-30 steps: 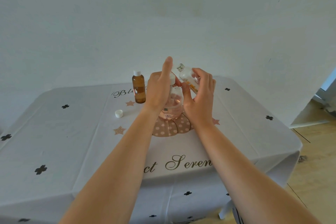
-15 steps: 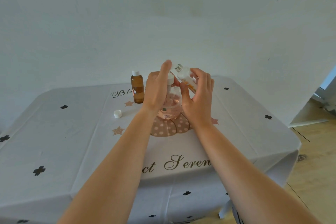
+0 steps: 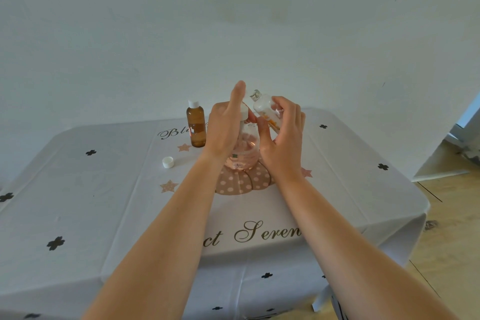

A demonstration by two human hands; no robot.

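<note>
Fingers [image 3: 285, 106] of the R hand [image 3: 283, 143] curl over a small white bottle [image 3: 263, 108] w/ the thumb under it, so it's pinched btw thumb and fingers. The bottle is tilted, neck end up and to the left, close to the one raised digit of the L hand [image 3: 224, 130]. Its base end is hidden in the R palm, and the orange print on its side is too blurred to read.

Just below stands the round clear bottle [image 3: 246, 149] w/ pinkish liquid, upright on the tablecloth [image 3: 104, 189] near table centre, on a dotted brown print [image 3: 241, 183]. The L hand grips its upper part w/ the back of the hand to the camera. One digit points straight up; the rest wrap the far side and are mostly hidden, though a few tips show by the neck. A white piece [image 3: 244, 112] at the bottle's top peeks out beside the L hand; can't tell if it's a cap or a collar, nor whether the small bottle's neck touches it.

Left of the hands and apart from them, an amber bottle [image 3: 196, 130] w/ white cap stands upright, covering part of the script lettering. A loose white cap [image 3: 168, 162] lies open side up in front of it. The forearms cut off the lower lettering. Wood floor [image 3: 454, 215] shows at the right edge and a plain wall [image 3: 233, 21] behind.
</note>
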